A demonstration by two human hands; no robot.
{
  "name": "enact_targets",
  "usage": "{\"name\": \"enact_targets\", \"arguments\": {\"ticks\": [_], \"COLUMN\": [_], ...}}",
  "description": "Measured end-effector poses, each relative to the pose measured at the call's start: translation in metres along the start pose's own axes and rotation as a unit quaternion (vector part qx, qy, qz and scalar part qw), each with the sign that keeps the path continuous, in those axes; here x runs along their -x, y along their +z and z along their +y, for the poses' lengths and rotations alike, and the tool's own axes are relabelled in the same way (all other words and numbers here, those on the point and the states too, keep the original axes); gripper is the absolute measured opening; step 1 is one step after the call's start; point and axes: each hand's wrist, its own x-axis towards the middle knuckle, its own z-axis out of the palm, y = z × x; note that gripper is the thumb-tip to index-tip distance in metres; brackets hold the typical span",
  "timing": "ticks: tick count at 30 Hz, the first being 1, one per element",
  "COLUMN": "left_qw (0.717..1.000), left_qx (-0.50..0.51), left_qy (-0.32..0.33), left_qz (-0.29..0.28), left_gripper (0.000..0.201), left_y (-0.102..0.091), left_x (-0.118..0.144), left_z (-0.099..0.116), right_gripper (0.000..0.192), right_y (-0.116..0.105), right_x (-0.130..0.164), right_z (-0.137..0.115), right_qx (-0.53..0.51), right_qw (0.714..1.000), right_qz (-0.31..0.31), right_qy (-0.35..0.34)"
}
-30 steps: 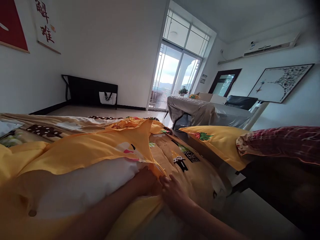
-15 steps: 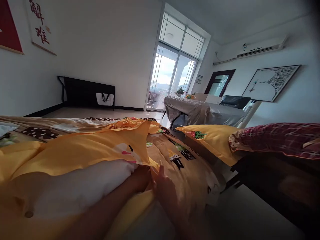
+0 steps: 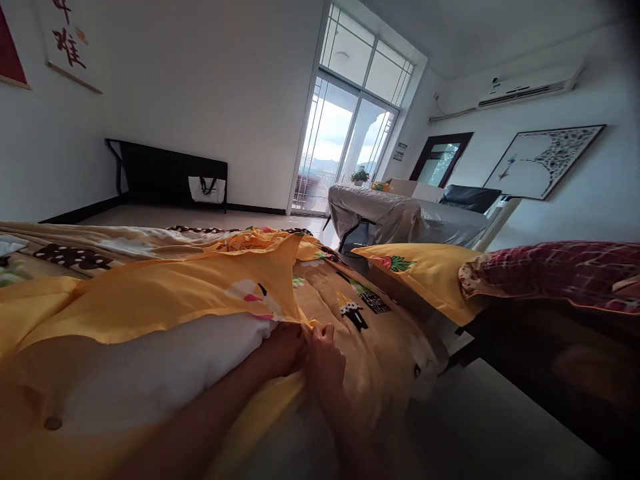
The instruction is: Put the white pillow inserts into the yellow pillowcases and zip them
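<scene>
left hand | right hand | both grip yellow duvet cover edge

— Where do the hands meet? 
— The left hand and right hand touch on the duvet cover, with the inner quilt to their left.

— And around them? 
— Two pillows lie to the right; a covered table stands beyond, before the glass door.

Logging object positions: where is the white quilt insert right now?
Head view, lower left: white quilt insert lies inside the yellow cover, beside the left hand.
</scene>
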Motion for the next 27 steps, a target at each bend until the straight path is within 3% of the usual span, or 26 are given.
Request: {"name": "enact_targets", "arguments": {"ticks": [4, 7, 9, 12, 15, 17, 18, 19, 21, 27], "left_qw": [1.000, 0.999, 0.998, 0.997, 0.996, 0.995, 0.994, 0.994, 0.994, 0.983], "left_qx": [0.009, 0.013, 0.019, 0.033, 0.047, 0.053, 0.056, 0.061, 0.076, 0.169], "left_qy": [-0.011, -0.027, -0.045, -0.060, -0.068, -0.082, -0.089, -0.092, -0.077, 0.009], "left_qz": [-0.028, -0.045, -0.048, -0.045, -0.032, -0.014, -0.002, 0.010, 0.028, 0.066], "left_gripper": [0.037, 0.038, 0.040, 0.036, 0.032, 0.030, 0.029, 0.030, 0.029, 0.018], "left_y": [0.001, 0.003, 0.003, 0.000, 0.000, 0.002, 0.004, 0.006, 0.007, -0.001], "left_x": [-0.002, -0.003, -0.002, -0.001, -0.001, -0.002, -0.002, -0.001, 0.001, 0.011], "left_z": [-0.004, -0.004, -0.001, 0.003, 0.003, -0.001, -0.004, -0.007, -0.013, -0.019], "right_gripper": [0.026, 0.020, 0.019, 0.022, 0.025, 0.027, 0.028, 0.028, 0.028, 0.025], "right_y": [0.009, 0.019, 0.023, 0.024, 0.022, 0.020, 0.020, 0.020, 0.020, 0.029], "right_x": [-0.004, -0.008, -0.010, -0.010, -0.006, -0.003, -0.002, -0.001, 0.000, -0.007], "right_z": [0.018, 0.028, 0.029, 0.024, 0.015, 0.011, 0.009, 0.009, 0.010, 0.019], "right_qx": [-0.076, -0.240, -0.394, -0.604, -0.715, -0.750, -0.756, -0.754, -0.727, -0.504], "right_qw": [0.997, 0.970, 0.919, 0.795, 0.684, 0.638, 0.629, 0.632, 0.668, 0.862], "right_qz": [-0.007, -0.009, -0.004, -0.043, -0.101, -0.127, -0.131, -0.125, -0.103, -0.053], "right_qy": [-0.011, -0.029, -0.029, 0.032, 0.106, 0.121, 0.122, 0.123, 0.120, 0.010]}}
